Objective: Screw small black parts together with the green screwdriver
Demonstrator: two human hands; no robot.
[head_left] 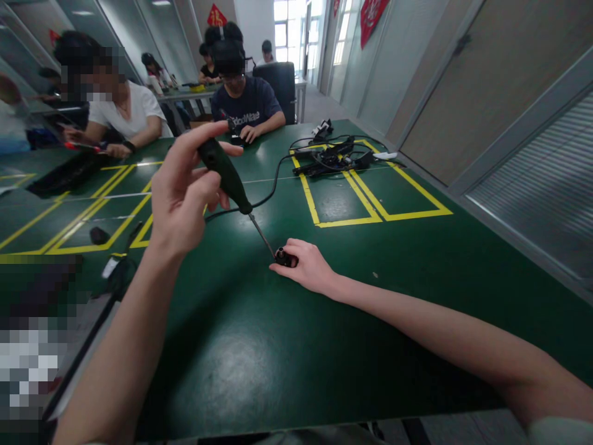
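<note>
Gripping a dark-green-handled, steel-shafted screwdriver (pixel 234 185) in left hand (pixel 180 191), aimed toward five o'clock; pinching a small black rounded part (pixel 280 258) in right hand (pixel 308 264), near centre, toward seven o'clock. Apparently engaging the part; probably calling next for steady alignment.

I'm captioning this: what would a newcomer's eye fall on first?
Likely the dark screwdriver, left of center, slanting down from the left hand toward a small black part. The right hand holds that part over the green table, mid-picture. Beyond, black cables and parts lie tangled across yellow tape, right of center.
</note>
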